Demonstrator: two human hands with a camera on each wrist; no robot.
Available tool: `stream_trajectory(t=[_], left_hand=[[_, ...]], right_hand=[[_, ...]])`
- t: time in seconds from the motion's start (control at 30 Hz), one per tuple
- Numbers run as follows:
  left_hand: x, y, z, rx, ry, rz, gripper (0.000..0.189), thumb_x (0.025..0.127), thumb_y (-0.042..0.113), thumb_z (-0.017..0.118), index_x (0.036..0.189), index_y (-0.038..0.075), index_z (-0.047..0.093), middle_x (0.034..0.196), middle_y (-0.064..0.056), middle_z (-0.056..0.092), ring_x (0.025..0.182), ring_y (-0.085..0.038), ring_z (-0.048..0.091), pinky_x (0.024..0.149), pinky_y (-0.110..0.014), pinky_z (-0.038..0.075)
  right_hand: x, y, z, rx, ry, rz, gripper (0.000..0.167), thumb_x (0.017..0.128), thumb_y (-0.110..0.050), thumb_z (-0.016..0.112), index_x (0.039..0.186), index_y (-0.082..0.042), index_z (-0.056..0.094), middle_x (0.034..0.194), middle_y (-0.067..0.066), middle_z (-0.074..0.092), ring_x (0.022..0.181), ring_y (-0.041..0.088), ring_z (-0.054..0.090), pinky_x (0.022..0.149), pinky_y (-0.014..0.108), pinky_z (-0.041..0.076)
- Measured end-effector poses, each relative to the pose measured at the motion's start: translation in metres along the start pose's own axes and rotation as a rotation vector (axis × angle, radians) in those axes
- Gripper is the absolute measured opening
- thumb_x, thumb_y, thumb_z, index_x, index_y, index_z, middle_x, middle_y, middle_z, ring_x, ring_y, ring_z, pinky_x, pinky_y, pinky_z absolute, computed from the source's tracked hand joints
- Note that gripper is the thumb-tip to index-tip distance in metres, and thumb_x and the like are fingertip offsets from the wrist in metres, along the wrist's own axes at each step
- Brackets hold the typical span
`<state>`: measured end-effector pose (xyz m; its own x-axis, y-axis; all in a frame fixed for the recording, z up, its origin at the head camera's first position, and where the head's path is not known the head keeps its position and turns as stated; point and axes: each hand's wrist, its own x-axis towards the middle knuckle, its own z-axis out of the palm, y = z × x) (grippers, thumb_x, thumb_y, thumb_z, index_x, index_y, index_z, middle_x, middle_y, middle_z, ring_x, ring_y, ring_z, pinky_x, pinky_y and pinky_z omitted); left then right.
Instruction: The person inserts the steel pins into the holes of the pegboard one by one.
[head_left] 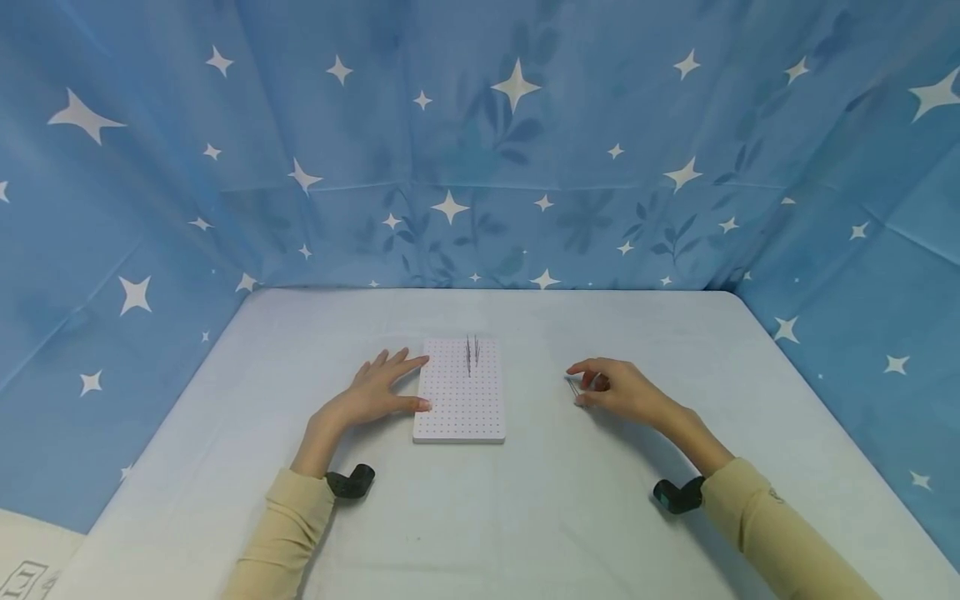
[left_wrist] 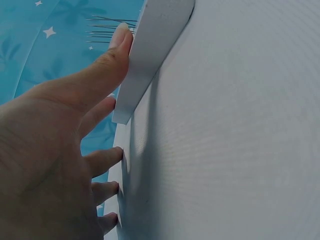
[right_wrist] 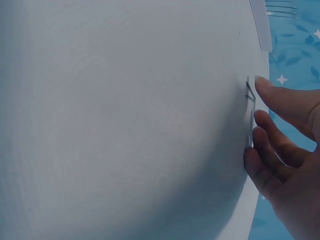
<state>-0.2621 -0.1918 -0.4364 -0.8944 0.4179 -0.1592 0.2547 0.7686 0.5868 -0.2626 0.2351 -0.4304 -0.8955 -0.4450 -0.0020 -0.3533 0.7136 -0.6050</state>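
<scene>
A white board [head_left: 459, 421] dotted with rows of small holes lies on the table. Several thin metal pins [head_left: 468, 358] stand upright in its upper right part. My left hand [head_left: 372, 393] spreads its fingers at the board's left edge; its thumb [left_wrist: 117, 52] and forefinger rest on that edge, the other fingers on the tabletop. To the right of the board, my right hand [head_left: 622, 392] is low over the table, around a few loose thin metal pins [right_wrist: 249, 92]. A gap shows between its thumb and fingers; whether a fingertip touches a pin is hard to see.
A white-covered table [head_left: 495, 533] fills the lower scene. Blue star-patterned curtains [head_left: 480, 150] enclose its back and sides. A dark camera band is on each wrist. At the bottom left lies a pale surface with printed marks [head_left: 26, 579].
</scene>
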Motion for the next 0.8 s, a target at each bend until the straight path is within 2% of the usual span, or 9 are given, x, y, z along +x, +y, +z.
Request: stream_trajectory(t=[0.17, 0.37, 0.57, 0.8], left_hand=[[0.0003, -0.0021, 0.0009, 0.005, -0.003, -0.005, 0.090, 0.089, 0.056, 0.074, 0.162, 0.018, 0.037, 0.170, -0.024, 0.016, 0.156, -0.052, 0.001, 0.122, -0.072, 0.001], [-0.0014, -0.0027, 0.0011, 0.001, 0.001, -0.006, 0.089, 0.089, 0.055, 0.075, 0.161, 0.018, 0.037, 0.170, -0.024, 0.016, 0.157, -0.051, 0.001, 0.123, -0.071, 0.000], [-0.0013, -0.0020, 0.0004, 0.002, 0.005, -0.003, 0.088, 0.090, 0.054, 0.074, 0.162, 0.019, 0.037, 0.170, -0.023, 0.016, 0.157, -0.050, 0.000, 0.124, -0.069, -0.001], [-0.0006, -0.0024, 0.0010, 0.001, 0.009, 0.000, 0.089, 0.089, 0.054, 0.075, 0.161, 0.018, 0.038, 0.170, -0.024, 0.017, 0.157, -0.051, 0.001, 0.123, -0.070, -0.001]], right_hand=[[0.0001, 0.0023, 0.0011, -0.014, -0.021, 0.017, 0.047, 0.088, -0.012, 0.082, 0.132, -0.005, 0.068, 0.099, 0.007, 0.068, 0.077, 0.016, 0.054, 0.066, 0.025, 0.047], [0.0004, 0.0026, 0.0017, -0.039, -0.036, -0.013, 0.051, 0.087, -0.011, 0.082, 0.135, -0.003, 0.066, 0.100, 0.006, 0.067, 0.079, 0.015, 0.052, 0.068, 0.025, 0.047], [0.0000, 0.0028, 0.0007, -0.042, -0.045, -0.044, 0.046, 0.088, -0.013, 0.082, 0.131, -0.003, 0.068, 0.099, 0.005, 0.066, 0.079, 0.013, 0.052, 0.068, 0.025, 0.047], [-0.0006, 0.0028, 0.0018, -0.039, -0.030, -0.027, 0.040, 0.087, -0.012, 0.082, 0.125, -0.005, 0.071, 0.097, 0.004, 0.065, 0.081, 0.014, 0.052, 0.069, 0.025, 0.047]])
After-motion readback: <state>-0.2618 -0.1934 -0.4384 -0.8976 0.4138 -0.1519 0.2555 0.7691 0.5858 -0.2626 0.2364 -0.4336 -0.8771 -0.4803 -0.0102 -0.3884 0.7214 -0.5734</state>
